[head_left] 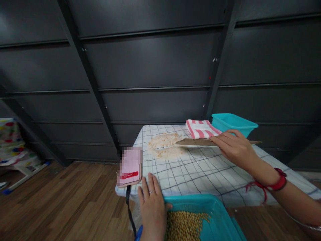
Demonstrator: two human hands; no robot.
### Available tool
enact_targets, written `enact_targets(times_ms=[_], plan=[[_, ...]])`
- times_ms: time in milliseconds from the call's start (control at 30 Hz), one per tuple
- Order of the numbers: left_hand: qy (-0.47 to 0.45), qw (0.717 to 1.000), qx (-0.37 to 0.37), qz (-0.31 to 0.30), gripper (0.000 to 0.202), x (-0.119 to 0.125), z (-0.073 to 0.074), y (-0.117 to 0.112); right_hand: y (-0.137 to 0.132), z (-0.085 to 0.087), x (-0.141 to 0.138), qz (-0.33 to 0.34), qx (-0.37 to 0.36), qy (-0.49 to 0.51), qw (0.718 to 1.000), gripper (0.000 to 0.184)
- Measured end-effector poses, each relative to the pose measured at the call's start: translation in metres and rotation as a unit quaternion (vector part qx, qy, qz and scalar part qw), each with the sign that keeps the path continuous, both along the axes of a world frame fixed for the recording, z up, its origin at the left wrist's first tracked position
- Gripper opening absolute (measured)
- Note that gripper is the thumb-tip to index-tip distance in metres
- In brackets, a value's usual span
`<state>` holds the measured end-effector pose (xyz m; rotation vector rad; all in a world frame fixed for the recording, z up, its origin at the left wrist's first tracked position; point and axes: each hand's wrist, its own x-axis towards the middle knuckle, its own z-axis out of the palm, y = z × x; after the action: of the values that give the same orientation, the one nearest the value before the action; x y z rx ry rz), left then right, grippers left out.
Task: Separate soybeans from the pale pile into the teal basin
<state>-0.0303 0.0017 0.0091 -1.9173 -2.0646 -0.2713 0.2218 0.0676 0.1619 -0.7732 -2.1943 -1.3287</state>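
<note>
My right hand [233, 149] is closed on a flat brown piece of cardboard [194, 142], held nearly level above the checked tablecloth. The cardboard's left end is beside a spread of pale grains [165, 142] with yellowish bits among them. My left hand [151, 204] rests at the table's front edge, fingers stretched out, a ring on one of them. Its thumb lies over the left rim of a teal basin [213, 201]. Round yellow-brown beans [184, 222], probably soybeans, lie in that basin, whose lower part is cut off by the view.
A folded pink-and-white striped cloth [202, 129] and another teal basin [233, 122] sit at the table's back right. At the left edge lies a phone in a pink case [131, 167], with a black strap hanging down. A dark panelled wall [155, 63] rises behind.
</note>
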Motion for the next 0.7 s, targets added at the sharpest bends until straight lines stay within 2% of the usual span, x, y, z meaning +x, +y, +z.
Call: enact_targets(times_ms=[133, 233, 533, 700], plan=[[0.012, 1.000, 0.008, -0.001, 0.077, 0.000, -0.003, 0.001, 0.013, -0.008, 0.004, -0.037, -0.002, -0.022, 0.999, 0.027], [0.016, 1.000, 0.011, 0.001, 0.077, 0.000, -0.003, 0.000, 0.014, -0.014, 0.004, -0.039, -0.016, -0.024, 0.999, 0.028], [0.006, 1.000, -0.011, -0.002, 0.076, 0.001, 0.009, -0.002, -0.016, -0.008, 0.001, -0.012, -0.045, -0.016, 0.999, 0.028], [0.004, 1.000, -0.008, 0.000, 0.076, 0.001, 0.010, -0.002, -0.017, -0.008, 0.004, -0.038, -0.025, -0.015, 0.999, 0.026]])
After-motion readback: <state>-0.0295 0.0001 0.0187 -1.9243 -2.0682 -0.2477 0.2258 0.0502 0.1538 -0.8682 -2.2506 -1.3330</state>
